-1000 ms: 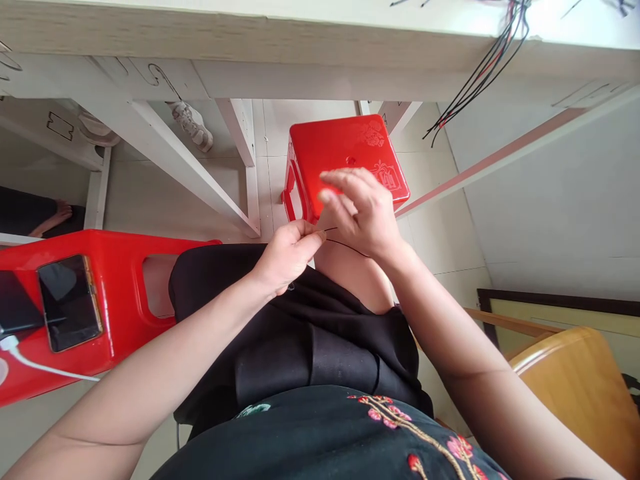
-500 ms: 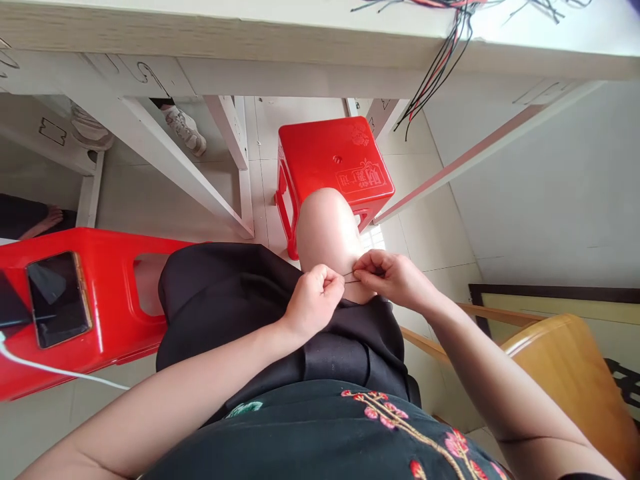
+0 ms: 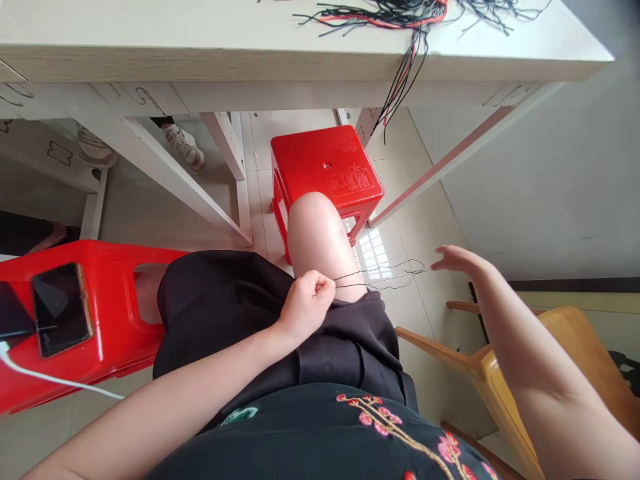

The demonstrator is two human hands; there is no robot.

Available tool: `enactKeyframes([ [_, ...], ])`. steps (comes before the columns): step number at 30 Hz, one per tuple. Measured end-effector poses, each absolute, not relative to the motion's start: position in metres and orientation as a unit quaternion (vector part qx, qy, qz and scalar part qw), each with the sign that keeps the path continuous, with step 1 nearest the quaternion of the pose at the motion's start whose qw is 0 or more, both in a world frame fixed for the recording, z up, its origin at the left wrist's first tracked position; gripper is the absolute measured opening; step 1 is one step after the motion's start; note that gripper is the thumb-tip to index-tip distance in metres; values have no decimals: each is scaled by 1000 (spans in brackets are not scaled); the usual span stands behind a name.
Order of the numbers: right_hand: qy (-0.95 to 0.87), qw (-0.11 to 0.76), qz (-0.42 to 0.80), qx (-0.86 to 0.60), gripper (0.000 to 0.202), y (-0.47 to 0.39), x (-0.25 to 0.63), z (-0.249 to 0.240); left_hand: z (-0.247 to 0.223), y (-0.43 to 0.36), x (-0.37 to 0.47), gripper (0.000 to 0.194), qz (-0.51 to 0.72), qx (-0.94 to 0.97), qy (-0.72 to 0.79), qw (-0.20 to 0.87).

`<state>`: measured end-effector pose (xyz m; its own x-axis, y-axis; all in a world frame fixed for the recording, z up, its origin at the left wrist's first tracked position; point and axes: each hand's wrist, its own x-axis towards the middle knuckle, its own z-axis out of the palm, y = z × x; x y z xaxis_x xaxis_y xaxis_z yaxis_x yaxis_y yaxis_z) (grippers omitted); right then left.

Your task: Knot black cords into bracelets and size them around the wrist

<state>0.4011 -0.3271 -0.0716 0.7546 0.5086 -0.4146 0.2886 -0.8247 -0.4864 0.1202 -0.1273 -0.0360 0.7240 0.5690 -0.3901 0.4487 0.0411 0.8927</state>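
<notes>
My left hand (image 3: 307,303) is closed in a pinch above my lap, beside the bare knee. From its fingertips, thin black cord (image 3: 370,273) runs to the right in several strands, with a loose loop near its far end. My right hand (image 3: 457,260) is held out to the right over the floor, and a faint, blurred strand reaches its fingertips. Its fingers look closed on that cord, though the grip itself is small and partly hidden.
A white table (image 3: 200,63) spans the top, with black and red cords (image 3: 395,15) on it, some hanging over the edge. A red stool (image 3: 325,163) stands under it. Left, a phone (image 3: 61,310) lies on another red stool (image 3: 115,293). A wooden chair (image 3: 505,387) is at right.
My right hand has moved away to the right from my left hand, and a longer stretch of cord now shows between them. The left hand keeps its pinch. The view has shifted slightly.
</notes>
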Motion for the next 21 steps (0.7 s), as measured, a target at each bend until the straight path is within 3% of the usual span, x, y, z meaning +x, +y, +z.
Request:
enactKeyframes([
  [4,-259,256,163,-917,56,-291,335,-55,-38,-128,122,17,46,692,368,620],
  [8,-436,315,171,-825,73,-242,242,-62,-37,-128,122,14,35,705,356,613],
  [13,-391,352,242,-815,74,-228,221,-82,-36,-125,119,15,23,718,342,606],
  [21,-366,367,166,-839,74,-194,239,-79,-51,-113,115,19,75,670,358,646],
])
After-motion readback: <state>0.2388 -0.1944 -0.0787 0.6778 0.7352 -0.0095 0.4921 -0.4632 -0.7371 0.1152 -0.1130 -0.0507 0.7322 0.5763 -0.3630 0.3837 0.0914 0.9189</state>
